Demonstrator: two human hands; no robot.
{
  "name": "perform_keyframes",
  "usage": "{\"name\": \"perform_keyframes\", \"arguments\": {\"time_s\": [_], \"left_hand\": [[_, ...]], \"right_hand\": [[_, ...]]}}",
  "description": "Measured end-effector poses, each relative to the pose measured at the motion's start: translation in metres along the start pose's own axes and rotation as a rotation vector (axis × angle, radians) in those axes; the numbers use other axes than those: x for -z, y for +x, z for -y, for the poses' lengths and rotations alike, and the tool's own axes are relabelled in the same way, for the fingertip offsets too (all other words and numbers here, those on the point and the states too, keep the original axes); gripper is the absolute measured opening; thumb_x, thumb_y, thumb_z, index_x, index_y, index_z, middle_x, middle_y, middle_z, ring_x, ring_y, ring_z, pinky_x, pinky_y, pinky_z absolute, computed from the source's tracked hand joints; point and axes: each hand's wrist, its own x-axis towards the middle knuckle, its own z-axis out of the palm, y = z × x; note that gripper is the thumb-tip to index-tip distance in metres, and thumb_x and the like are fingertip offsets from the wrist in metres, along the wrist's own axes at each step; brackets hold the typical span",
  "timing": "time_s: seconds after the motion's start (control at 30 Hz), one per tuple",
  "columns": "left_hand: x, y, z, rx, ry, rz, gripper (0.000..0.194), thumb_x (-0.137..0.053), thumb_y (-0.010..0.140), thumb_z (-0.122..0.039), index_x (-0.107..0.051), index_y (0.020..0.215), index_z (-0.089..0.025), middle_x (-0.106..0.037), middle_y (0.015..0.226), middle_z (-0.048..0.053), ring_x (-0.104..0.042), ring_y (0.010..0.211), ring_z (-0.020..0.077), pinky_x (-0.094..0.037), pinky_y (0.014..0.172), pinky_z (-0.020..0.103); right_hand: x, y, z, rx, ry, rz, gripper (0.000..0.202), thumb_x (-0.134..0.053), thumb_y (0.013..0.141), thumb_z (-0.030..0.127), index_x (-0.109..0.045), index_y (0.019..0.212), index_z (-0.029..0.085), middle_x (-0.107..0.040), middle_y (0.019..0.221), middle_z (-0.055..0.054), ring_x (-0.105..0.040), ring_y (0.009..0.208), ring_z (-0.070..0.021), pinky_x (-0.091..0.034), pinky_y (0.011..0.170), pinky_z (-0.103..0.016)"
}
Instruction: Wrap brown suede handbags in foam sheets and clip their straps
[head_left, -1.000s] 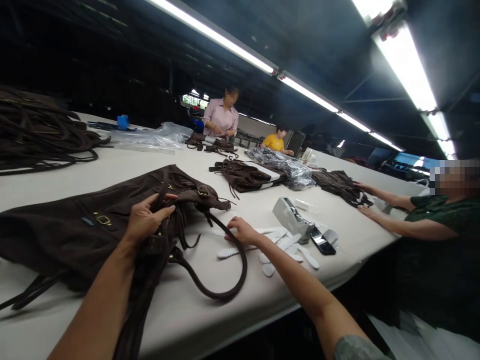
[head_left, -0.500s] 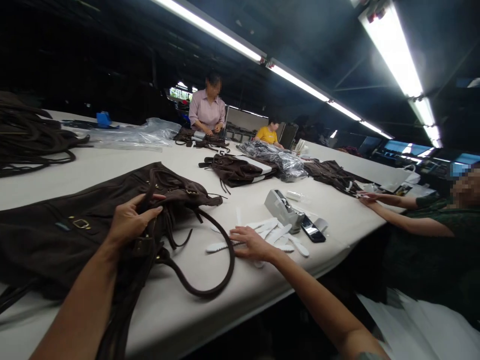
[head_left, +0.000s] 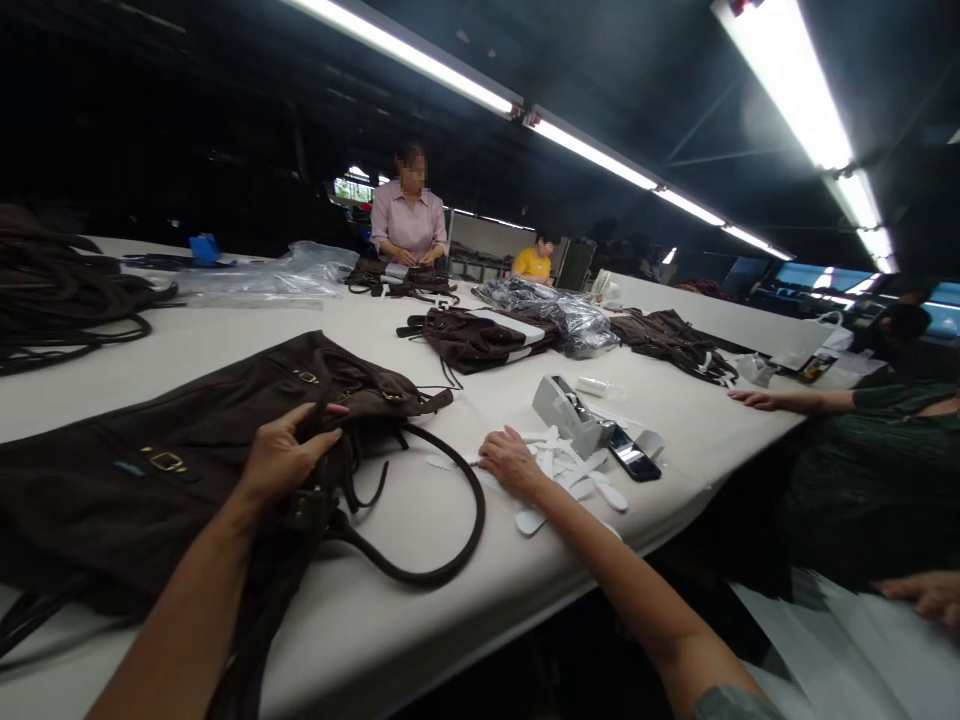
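A dark brown handbag [head_left: 217,440] with brass buckles lies on the pale table at the left. My left hand [head_left: 289,455] is closed around the edge of its opening, by the straps. A long looped handle [head_left: 469,540] curves from the bag toward my right hand [head_left: 510,462]. That hand's fingers are bunched down on a white plastic knife at the near side of a loose pile. Several white plastic knives [head_left: 600,488] with serrated edges lie around it. Part of the pile is hidden under my hand and wrist.
Behind the pile stand a grey tape dispenser [head_left: 566,415] and a phone [head_left: 634,455]. Farther back lie another brown bag [head_left: 480,340] and clear plastic wrapping [head_left: 277,272]. A co-worker's hand [head_left: 757,399] rests on the table's right edge. Two more people are across the table.
My right hand has shifted slightly right and its fingers have drawn together over the white knives, moving some. My left hand keeps its hold. The right-hand co-worker has pulled one hand back to white sheets.
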Motion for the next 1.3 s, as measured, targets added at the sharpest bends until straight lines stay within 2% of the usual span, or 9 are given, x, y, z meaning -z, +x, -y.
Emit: {"name": "perform_keyframes", "arguments": {"time_s": [0.23,0.4,0.53,0.7,0.83,0.9,1.03,1.17,1.3], "left_hand": [[-0.017,-0.005,0.005,-0.182,0.281,0.241,0.036,-0.058,0.071,-0.034,-0.069,0.104,-0.024,-0.073,0.098,0.002,-0.067,0.089,0.0225,-0.048,0.079,0.028],[-0.017,-0.009,-0.002,-0.138,0.135,0.240,0.037,-0.059,0.079,-0.050,-0.068,0.096,-0.019,-0.061,0.063,-0.001,-0.056,0.057,0.0150,-0.042,0.056,0.024],[-0.011,-0.010,-0.009,-0.068,-0.091,0.157,0.044,-0.047,0.088,-0.055,-0.064,0.093,-0.015,-0.047,0.051,-0.005,-0.041,0.044,0.0092,-0.032,0.044,0.020],[-0.008,-0.009,-0.010,-0.002,-0.196,0.176,0.046,-0.051,0.085,-0.058,-0.062,0.094,-0.014,-0.048,0.051,-0.006,-0.036,0.040,0.0069,-0.027,0.039,0.018],[-0.011,-0.008,-0.009,-0.001,-0.214,0.189,0.047,-0.050,0.085,-0.057,-0.062,0.097,-0.013,-0.047,0.050,-0.006,-0.035,0.039,0.0068,-0.026,0.038,0.018],[-0.011,-0.012,-0.017,-0.014,-0.196,0.161,0.045,-0.050,0.086,-0.056,-0.061,0.098,-0.013,-0.045,0.050,-0.007,-0.034,0.039,0.0069,-0.026,0.038,0.018],[-0.012,-0.048,-0.064,-0.112,-0.082,0.194,0.037,-0.047,0.092,-0.047,-0.061,0.104,-0.014,-0.044,0.053,-0.006,-0.038,0.044,0.0080,-0.031,0.042,0.019],[-0.025,-0.121,-0.112,-0.396,0.186,0.352,0.023,-0.047,0.094,-0.028,-0.062,0.108,-0.020,-0.060,0.073,0.001,-0.056,0.064,0.0130,-0.044,0.060,0.023],[-0.041,-0.186,-0.117,-0.575,0.299,0.290,0.028,-0.044,0.091,-0.011,-0.059,0.111,-0.023,-0.066,0.092,0.005,-0.063,0.085,0.0168,-0.050,0.076,0.026]], "right_hand": [[-0.005,0.020,0.013,-0.160,0.156,-0.073,0.028,-0.056,0.081,0.010,-0.068,0.104,0.021,-0.066,0.108,-0.006,-0.056,0.107,-0.0209,-0.033,0.104,-0.040],[0.004,0.053,0.036,-0.361,0.270,-0.149,0.026,-0.047,0.091,0.029,-0.070,0.097,0.019,-0.068,0.101,-0.007,-0.062,0.093,-0.0187,-0.044,0.088,-0.031],[0.011,0.060,0.064,-0.398,0.186,-0.056,0.033,-0.053,0.088,0.045,-0.068,0.099,0.018,-0.068,0.097,-0.008,-0.061,0.088,-0.0205,-0.044,0.080,-0.031],[0.010,0.038,0.075,-0.454,0.062,0.175,0.034,-0.067,0.075,0.030,-0.066,0.105,0.016,-0.062,0.110,-0.014,-0.057,0.102,-0.0279,-0.040,0.085,-0.035],[0.014,0.028,0.064,-0.561,0.315,0.115,0.022,-0.059,0.074,0.013,-0.068,0.094,0.016,-0.066,0.097,-0.011,-0.059,0.098,-0.0249,-0.040,0.085,-0.033],[0.021,0.027,0.063,-0.582,0.400,0.073,0.028,-0.056,0.077,0.013,-0.067,0.102,0.015,-0.067,0.085,-0.008,-0.062,0.088,-0.0217,-0.042,0.080,-0.031],[0.044,0.015,0.081,-0.615,0.982,0.001,0.053,-0.054,0.081,0.020,-0.047,0.133,0.011,-0.064,0.074,-0.002,-0.059,0.062,-0.0136,-0.045,0.063,-0.027],[0.069,-0.021,0.110,-0.529,1.672,-0.110,0.071,-0.073,0.073,0.027,-0.043,0.135,0.013,-0.066,0.087,-0.004,-0.062,0.073,-0.0148,-0.048,0.074,-0.030],[0.081,-0.065,0.136,-0.311,1.894,-0.160,0.081,-0.075,0.075,0.031,-0.033,0.143,0.022,-0.068,0.101,-0.008,-0.065,0.091,-0.0234,-0.048,0.086,-0.043]]}}
